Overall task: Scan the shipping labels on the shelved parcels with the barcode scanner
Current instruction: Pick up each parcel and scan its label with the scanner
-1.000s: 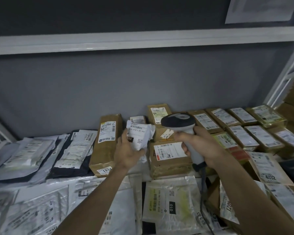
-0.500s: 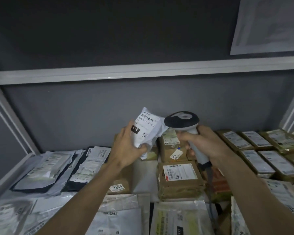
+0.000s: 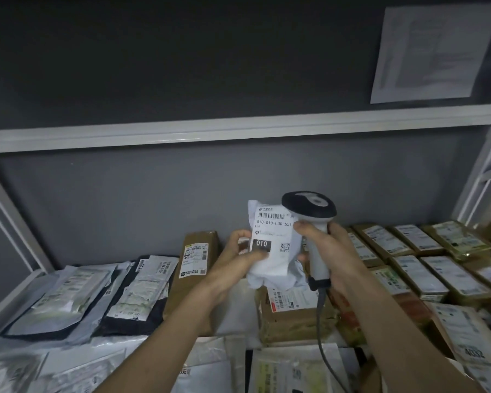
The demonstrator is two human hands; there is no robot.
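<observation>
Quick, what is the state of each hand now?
Left hand: holding the white parcel, thumb on its label.
Right hand: gripping the barcode scanner handle, a fingertip touching the parcel.

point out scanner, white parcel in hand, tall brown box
scanner [image 3: 309,205]: head view, on its dark head.
white parcel [image 3: 272,262]: head view, on its label.
tall brown box [image 3: 199,251]: head view, on its front face.

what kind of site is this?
Likely a parcel depot or pickup point: a metal shelf packed with labelled cardboard boxes and poly mailers, and a corded barcode scanner beside a white parcel.
</observation>
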